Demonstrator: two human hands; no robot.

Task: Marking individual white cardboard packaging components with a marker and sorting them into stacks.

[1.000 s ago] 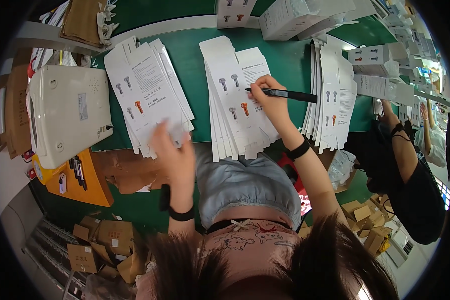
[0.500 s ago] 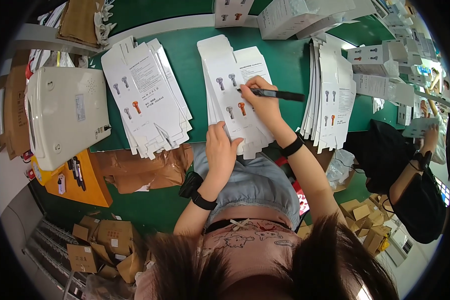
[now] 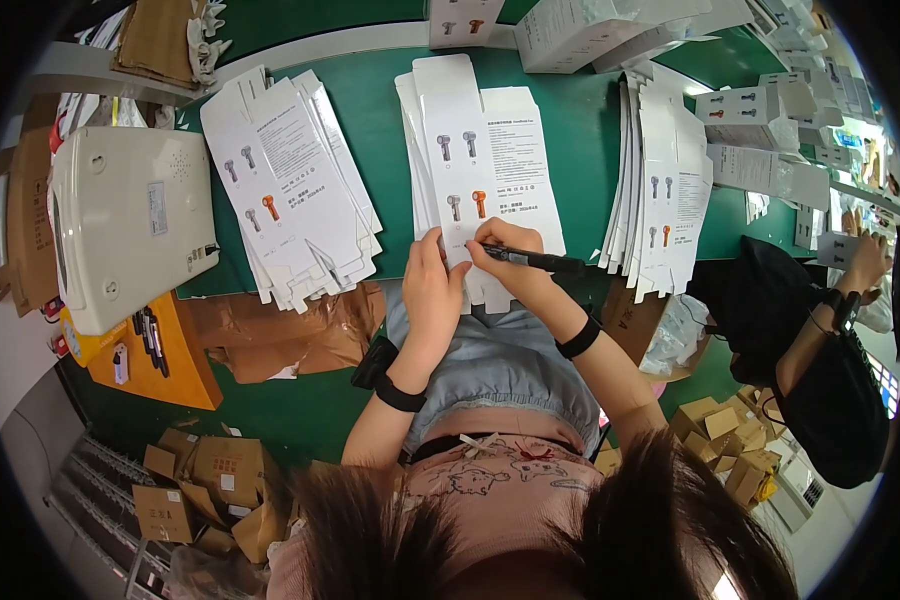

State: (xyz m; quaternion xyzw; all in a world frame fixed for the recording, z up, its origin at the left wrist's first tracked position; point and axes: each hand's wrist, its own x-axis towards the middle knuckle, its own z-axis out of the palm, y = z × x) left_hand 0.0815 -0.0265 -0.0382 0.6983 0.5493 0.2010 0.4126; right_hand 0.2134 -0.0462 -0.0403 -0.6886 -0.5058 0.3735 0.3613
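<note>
A stack of flat printed cartons (image 3: pixel 515 140), white with pictures of small handheld fans, lies on the green table before me. My left hand (image 3: pixel 433 295) rests at its lower left edge, fingers stretched upward and thumb apart on the top carton. In my right hand (image 3: pixel 515 262) is a black marker pen (image 3: pixel 550 263), gripped between thumb and fingers and pointing left. Its tip is close to the top carton's lower part, below the orange fan picture; whether it touches is hard to see.
More flat cartons lie in a left stack (image 3: pixel 295 180) and a right stack (image 3: pixel 670 190). A cream-coloured machine (image 3: pixel 135 230) stands at the left, above pens on an orange surface (image 3: pixel 185 350). Folded boxes (image 3: pixel 570 35) stand at the back. Another person's hand (image 3: pixel 870 262) is at the right.
My right hand and the marker pen have moved down toward me, from the fan pictures to the carton's lower part. The middle cartons sit straighter and slightly farther away. My left fingers have shifted slightly.
</note>
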